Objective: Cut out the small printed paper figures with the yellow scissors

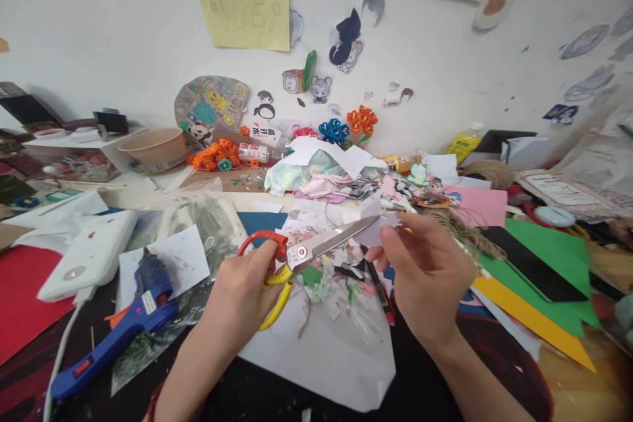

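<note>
My left hand is closed round the handles of a pair of scissors, one loop red and the other yellow. The blades point up to the right, nearly together, and their tips reach a small piece of white paper. My right hand pinches that piece between thumb and fingers. Below the blades, a heap of coloured paper scraps lies on a large white sheet. A black and red pen-like tool rests beside the scraps, partly behind my right hand.
A blue glue gun and a white power bank with a cable lie at left. At right a black phone rests on green paper. Orange pipe-cleaner flowers, cloth and paper pile up along the wall.
</note>
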{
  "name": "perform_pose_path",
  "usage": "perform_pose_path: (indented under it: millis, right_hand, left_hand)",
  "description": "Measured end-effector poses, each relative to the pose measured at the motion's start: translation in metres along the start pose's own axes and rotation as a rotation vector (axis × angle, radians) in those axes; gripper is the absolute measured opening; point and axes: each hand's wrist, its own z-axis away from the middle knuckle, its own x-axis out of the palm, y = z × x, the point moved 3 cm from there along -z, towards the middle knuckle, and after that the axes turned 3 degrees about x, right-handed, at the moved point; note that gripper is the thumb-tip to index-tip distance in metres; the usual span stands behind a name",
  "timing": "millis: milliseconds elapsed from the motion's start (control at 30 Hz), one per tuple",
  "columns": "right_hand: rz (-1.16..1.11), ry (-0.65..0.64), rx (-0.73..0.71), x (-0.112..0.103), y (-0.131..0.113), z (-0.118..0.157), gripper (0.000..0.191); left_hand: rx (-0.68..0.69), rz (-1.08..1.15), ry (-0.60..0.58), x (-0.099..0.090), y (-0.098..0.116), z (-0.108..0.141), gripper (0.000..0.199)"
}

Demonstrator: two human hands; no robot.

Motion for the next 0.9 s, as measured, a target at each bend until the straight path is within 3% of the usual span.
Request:
perform_pose_path:
  millis: [167,333,400,500,633,767,900]
  right_hand:
    - [-0.021,0.001,0.035,0.000,0.001,-0.001,0.012]
    - [0.054,-0.019,-0.020,-0.001,0.001,-0.002,0.011]
    - [0.151,-0.047,-0.122,-0.002,-0.001,-0.003,0.014]
    - [0.344,-0.129,-0.384,0.000,-0.007,0.000,0.025]
    - [0.567,-0.258,-0.685,0.004,-0.014,0.008,0.033]
    - [0.682,-0.276,-0.832,0.005,-0.018,0.014,0.028]
    - [0.654,-0.322,-0.806,0.008,-0.015,0.015,0.040]
  left_hand:
    - [-0.085,0.071,0.019,-0.002,0.001,-0.003,0.027]
    - [-0.410,0.290,-0.019,-0.007,-0.007,-0.005,0.032]
    - [-0.506,0.455,-0.035,-0.006,-0.009,-0.005,0.038]
    - [-0.577,0.820,-0.013,0.000,-0.007,-0.009,0.056]
    - [-0.673,1.195,-0.049,0.010,0.003,-0.018,0.045]
    - [-0.773,1.284,-0.041,0.010,0.009,-0.022,0.035]
    - [-0.753,1.245,-0.009,0.006,0.011,-0.022,0.038]
